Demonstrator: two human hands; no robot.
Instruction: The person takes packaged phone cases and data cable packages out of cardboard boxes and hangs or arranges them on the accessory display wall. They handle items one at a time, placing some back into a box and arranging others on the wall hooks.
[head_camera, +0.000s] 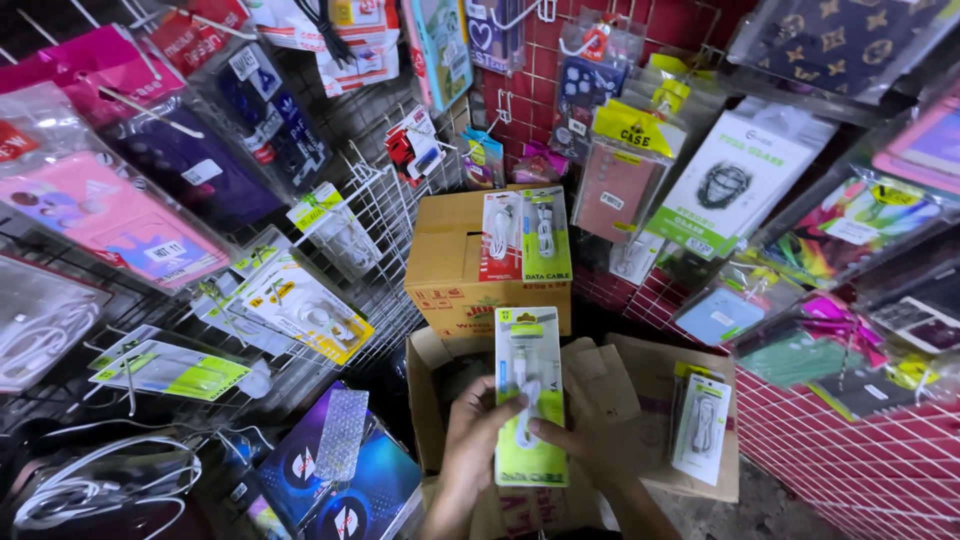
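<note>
Both hands close on one blister-packed data cable (529, 395), a white lead coiled behind clear plastic on a green-and-white card: the left hand (478, 432) wraps its fingers over the lower left edge, and the right hand (590, 440) pinches the lower right edge. Held by its bottom half, the pack stands upright with its printed face toward the camera, directly above an open cardboard box (428, 395) whose flaps are spread outward. On the right-hand flap lie more cable packs (702, 425), apart from the one in hand. Behind the open box sits a closed carton (450, 262), and two further cable packs (524, 235) lean against its front. Wire grid panels (385, 225) line the left wall, where hooks carry hanging earphone packs (305, 305) and phone cases (115, 220); a red grid (860, 455) on the right carries screen-protector packs (735, 180) and more cases. Bare concrete floor (765, 510) shows beside the box. No bench is visible.
</note>
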